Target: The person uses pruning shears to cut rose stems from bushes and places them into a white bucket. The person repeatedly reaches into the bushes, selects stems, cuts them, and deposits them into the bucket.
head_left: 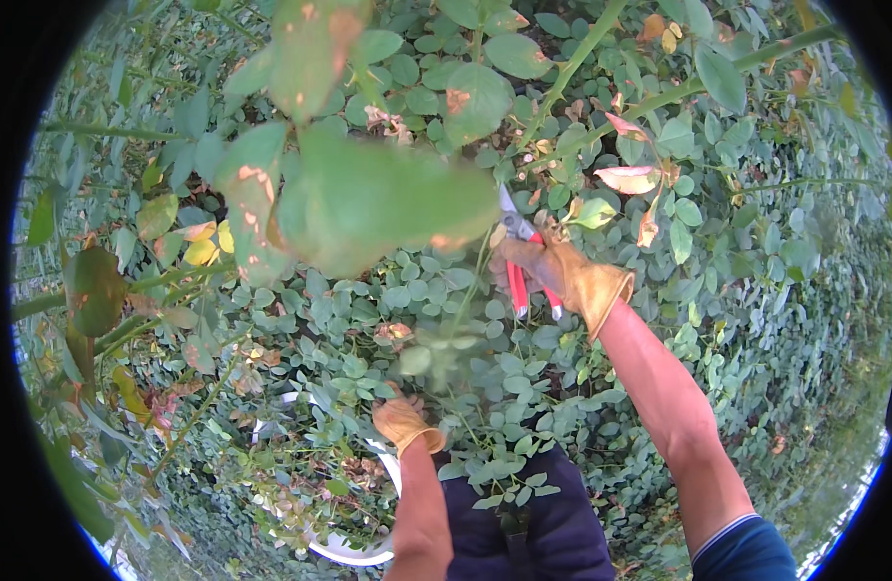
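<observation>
My right hand (570,273), in a tan leather glove, is closed around pruning shears (519,290) with red handles. Their grey blades point up and away from me, toward thorny green stems among the leaves. Lower and to the left, my left hand (404,423) wears a matching glove. Its fingers look curled in among the leaves, and what they hold is hidden. Just beside that hand is a white bucket (352,555) with cut leaves and dry, brownish clippings (361,474) inside. Foliage covers part of its rim.
Dense rose-like bushes surround me. A large blurred leaf (369,198) hangs close in front and blocks part of the view. A thick thorny stem (693,85) crosses at upper right, with more stems (126,329) at left. Leafy shoots (504,470) lie over my dark trousers (562,523).
</observation>
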Demonstrator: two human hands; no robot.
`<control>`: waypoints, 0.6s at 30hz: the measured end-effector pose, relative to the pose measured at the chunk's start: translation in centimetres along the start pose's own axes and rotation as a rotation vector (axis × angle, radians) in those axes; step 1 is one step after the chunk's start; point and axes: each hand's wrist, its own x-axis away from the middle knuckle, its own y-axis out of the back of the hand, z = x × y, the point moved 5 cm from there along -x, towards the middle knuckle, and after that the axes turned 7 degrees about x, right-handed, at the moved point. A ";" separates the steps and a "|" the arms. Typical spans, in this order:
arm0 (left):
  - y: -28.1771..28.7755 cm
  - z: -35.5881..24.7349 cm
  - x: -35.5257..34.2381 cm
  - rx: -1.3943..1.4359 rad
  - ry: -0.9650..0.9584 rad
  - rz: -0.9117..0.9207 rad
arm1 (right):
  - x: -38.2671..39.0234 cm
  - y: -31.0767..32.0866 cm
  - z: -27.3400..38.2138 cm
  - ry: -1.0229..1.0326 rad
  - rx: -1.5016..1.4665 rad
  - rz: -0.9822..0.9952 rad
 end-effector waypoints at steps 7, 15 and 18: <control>-4.2 -4.0 11.2 -0.477 -0.199 0.115 | -2.4 2.4 -1.2 -0.026 0.488 -0.154; -25.7 -4.7 16.1 -0.492 -0.344 0.635 | 1.6 1.5 -0.2 0.074 0.382 -0.080; -30.9 -3.3 13.4 -0.569 -0.297 0.722 | 5.6 2.1 -0.4 -0.002 0.563 -0.092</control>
